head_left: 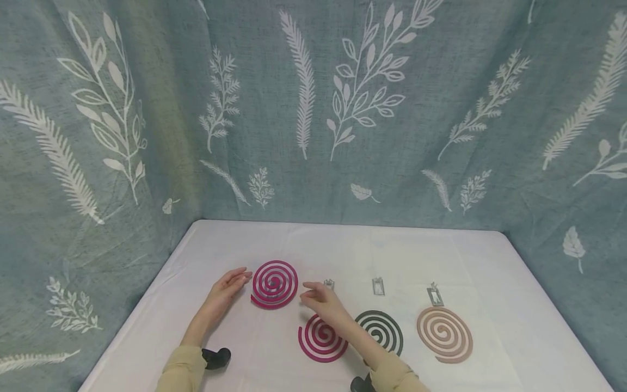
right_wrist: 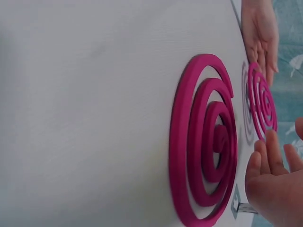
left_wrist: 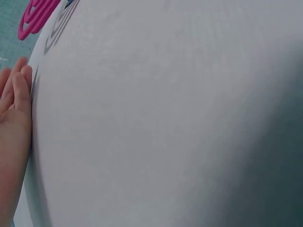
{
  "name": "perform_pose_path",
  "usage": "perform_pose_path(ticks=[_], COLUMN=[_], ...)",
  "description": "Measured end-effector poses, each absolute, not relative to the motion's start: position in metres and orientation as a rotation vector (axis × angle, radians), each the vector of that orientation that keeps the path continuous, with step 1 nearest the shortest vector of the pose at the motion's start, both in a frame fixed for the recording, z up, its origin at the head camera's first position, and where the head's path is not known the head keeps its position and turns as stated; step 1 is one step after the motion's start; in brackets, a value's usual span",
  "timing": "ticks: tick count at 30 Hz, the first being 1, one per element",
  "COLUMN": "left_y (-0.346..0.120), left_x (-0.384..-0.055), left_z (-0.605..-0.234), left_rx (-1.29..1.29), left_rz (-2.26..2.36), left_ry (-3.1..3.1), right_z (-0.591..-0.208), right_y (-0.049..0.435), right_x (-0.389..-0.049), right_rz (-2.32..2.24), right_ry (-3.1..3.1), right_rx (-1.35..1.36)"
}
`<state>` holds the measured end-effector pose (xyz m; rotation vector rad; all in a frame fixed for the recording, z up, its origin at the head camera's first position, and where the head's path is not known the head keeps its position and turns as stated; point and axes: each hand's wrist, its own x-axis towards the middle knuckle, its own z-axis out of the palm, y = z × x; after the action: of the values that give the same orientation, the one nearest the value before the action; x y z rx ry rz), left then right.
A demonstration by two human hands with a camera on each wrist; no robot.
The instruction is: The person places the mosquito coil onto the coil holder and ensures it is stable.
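A magenta mosquito coil (head_left: 275, 284) sits raised above the white table, its shadow showing beneath it in both wrist views. Bits of a small metal stand show through its rings in the head view. My left hand (head_left: 226, 296) is at its left edge, fingers extended; whether the fingertips touch the coil I cannot tell. On the other side, my right hand (head_left: 327, 306) has loosely bent fingers beside the right edge and holds nothing. Under my right wrist lies a second magenta coil (right_wrist: 179, 142), flat on the cloth and partly covered by the hand in the head view.
A dark green coil (head_left: 387, 321), partly behind my right forearm, and a tan coil (head_left: 444, 335) lie to the right. Behind them are small metal stands, one in the middle (head_left: 378, 286) and another (head_left: 434, 295) near the tan coil. A patterned curtain (head_left: 313, 179) borders the table (head_left: 343, 245).
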<state>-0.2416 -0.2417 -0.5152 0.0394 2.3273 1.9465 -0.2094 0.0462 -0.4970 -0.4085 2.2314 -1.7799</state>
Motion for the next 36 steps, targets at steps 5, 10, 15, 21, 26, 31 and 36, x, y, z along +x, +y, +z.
perform_pose_path(ticks=[5,10,15,21,26,31,36], left_y=[-0.240,-0.240,-0.241,-0.238,-0.226,-0.211,-0.195], left_x=[-0.240,-0.234,-0.228,-0.227,-0.227,-0.222,-0.218], left_z=[-0.512,-0.506,-0.493,-0.473,-0.461,-0.454,-0.450], left_rx=[-0.063,-0.196,-0.188,-0.024,0.103,0.195,0.436], left_rz=[1.973,2.038,1.967,1.938,1.947,1.770,1.641], left_ry=[2.292,2.213,2.315,2.480,2.482,2.575,2.635], right_z=[-0.496,-0.496,-0.495,-0.490,-0.494,-0.499,-0.499], right_y=[0.055,0.072,0.092,0.110,0.125,0.135,0.140], right_x=[-0.205,-0.200,-0.195,-0.192,-0.187,-0.178,-0.170], right_rz=[-1.760,-1.703,-1.654,-1.573,-1.485,-1.398,-1.330], right_ry=[2.243,2.289,2.316,2.377,2.418,2.472,2.550], right_rx=[-0.454,-0.486,-0.487,-0.508,-0.564,-0.574,-0.588])
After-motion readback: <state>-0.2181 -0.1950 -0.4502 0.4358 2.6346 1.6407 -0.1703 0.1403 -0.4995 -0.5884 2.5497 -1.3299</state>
